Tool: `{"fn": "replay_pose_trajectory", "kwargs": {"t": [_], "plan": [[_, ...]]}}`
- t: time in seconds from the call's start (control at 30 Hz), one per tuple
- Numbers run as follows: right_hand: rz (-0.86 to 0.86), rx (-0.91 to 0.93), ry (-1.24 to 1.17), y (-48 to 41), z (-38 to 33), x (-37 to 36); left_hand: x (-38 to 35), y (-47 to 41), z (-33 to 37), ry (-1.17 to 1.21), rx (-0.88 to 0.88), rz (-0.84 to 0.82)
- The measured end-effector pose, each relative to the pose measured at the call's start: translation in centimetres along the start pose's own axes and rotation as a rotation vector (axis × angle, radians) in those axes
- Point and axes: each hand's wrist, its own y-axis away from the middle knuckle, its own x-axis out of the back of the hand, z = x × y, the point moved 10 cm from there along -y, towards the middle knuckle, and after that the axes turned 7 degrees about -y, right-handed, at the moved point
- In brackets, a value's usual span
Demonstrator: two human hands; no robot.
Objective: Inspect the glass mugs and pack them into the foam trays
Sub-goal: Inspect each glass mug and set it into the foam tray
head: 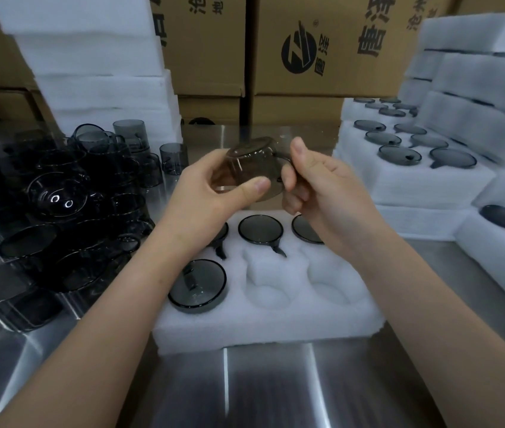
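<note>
While loose smoked-glass mugs [60, 205] lie heaped at the left of the steel worktop [276, 390], with a stack of white foam sheets [90, 66] behind them, one glass mug [251, 168] is held in the air at centre. The left hand [211, 186] has its fingers and thumb curled round the mug's body. The mug is tipped, its base turned up and away. The right hand [322, 183] pinches the mug's handle between thumb and bent fingers.

Directly below lies a foam tray [263, 322]. It has three mugs in its far row, one mug [197, 285] in the near left pocket and two bare pockets [271, 282] beside that one. Printed cartons [322, 44] stand behind. Filled foam trays [405, 180] are stacked at the right.
</note>
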Motion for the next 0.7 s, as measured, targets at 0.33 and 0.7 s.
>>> {"fn": "replay_pose_trajectory", "kwargs": {"t": [0.33,0.7], "plan": [[0.089,0.032,-0.075,-0.2,0.0,0.9,-0.2,0.1,0.2,0.168,-0.044,-0.023],[0.145,0.176,0.253,0.2,-0.8,0.4,-1.3,1.1,3.7,-0.395,-0.32,-0.03]]}}
